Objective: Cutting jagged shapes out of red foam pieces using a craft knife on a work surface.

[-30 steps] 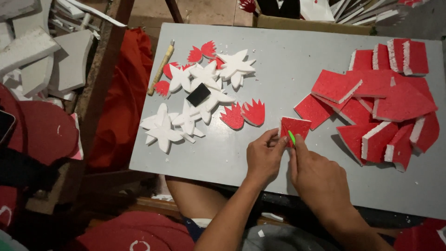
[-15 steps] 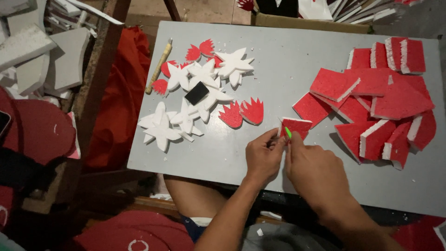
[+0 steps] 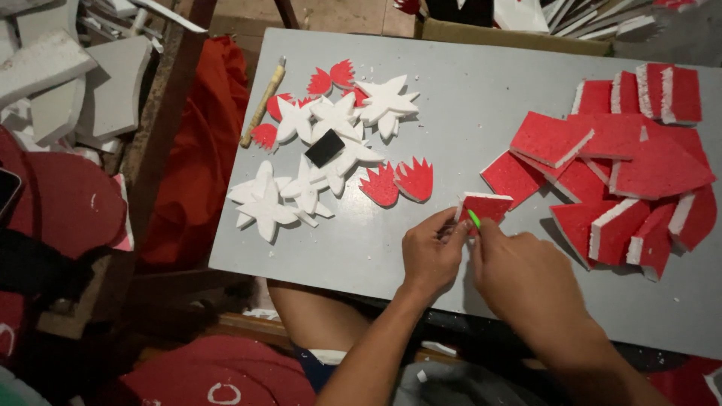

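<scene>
Left hand (image 3: 430,252) pinched the small red-and-white foam square (image 3: 487,206) flat on the grey desk (image 3: 466,105) so it stayed put | right hand (image 3: 523,274), grip pinching a thin green cutter (image 3: 474,219), at its near edge | cut red leaves (image 3: 398,183) sat apart

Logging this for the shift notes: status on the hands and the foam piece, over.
Left hand pinching the red foam piece. Right hand on it with a green tool. Red foam stack close right, not touching.
</scene>
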